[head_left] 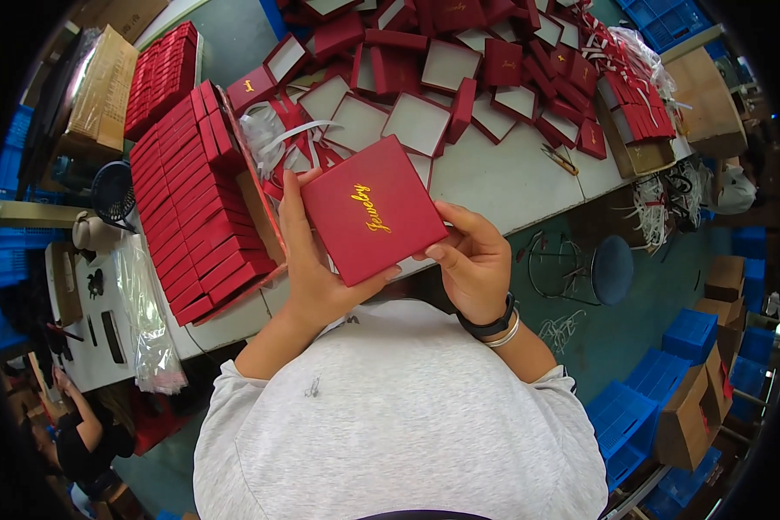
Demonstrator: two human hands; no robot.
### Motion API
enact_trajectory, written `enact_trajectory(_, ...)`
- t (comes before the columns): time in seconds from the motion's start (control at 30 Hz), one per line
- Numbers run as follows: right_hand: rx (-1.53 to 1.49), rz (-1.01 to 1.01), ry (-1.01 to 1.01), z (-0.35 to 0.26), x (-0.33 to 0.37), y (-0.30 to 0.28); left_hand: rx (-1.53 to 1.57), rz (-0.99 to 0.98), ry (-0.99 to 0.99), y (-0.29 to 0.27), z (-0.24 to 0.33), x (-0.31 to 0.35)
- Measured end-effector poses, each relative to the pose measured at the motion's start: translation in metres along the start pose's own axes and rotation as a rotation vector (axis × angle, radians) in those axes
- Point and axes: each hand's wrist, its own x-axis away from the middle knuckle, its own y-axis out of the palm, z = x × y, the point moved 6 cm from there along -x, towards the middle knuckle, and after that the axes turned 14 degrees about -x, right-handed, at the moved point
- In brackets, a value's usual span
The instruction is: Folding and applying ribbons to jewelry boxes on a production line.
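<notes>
Between both hands, in front of my chest, is a square red jewelry box [381,230] with gold script on its top face. My left hand [308,260] grips it along the left side and lower corner, thumb along the near edge. At the right corner, my right hand [472,260] pinches it between thumb and fingers; a dark band is on that wrist. Just beyond the box lie white and red ribbons [277,143]. Past them, a pile of loose red box parts [416,126], several showing white insides, covers the far side of the table.
Rows of stacked red boxes [191,208] fill a carton at left. Scissors [560,159] lie on the white table [511,195]. Ribboned boxes [637,108] stand at far right. A round stool [613,270] and blue crates [624,416] are right. Another person [91,433] works at lower left.
</notes>
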Motion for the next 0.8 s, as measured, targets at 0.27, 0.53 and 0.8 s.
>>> enact_trajectory(0.27, 0.429, -0.001, -0.262, -0.018, 0.005, 0.009, -0.164, 0.004, 0.048, 0.002, 0.007, 0.004)
enact_trajectory(0.53, 0.961, -0.265, -0.507, -0.028, 0.0, 0.014, -0.169, 0.111, 0.109, -0.006, 0.01, 0.006)
enact_trajectory(0.8, 0.614, -0.47, 0.015, -0.024, -0.016, 0.01, -0.347, -0.127, 0.594, -0.001, 0.029, 0.012)
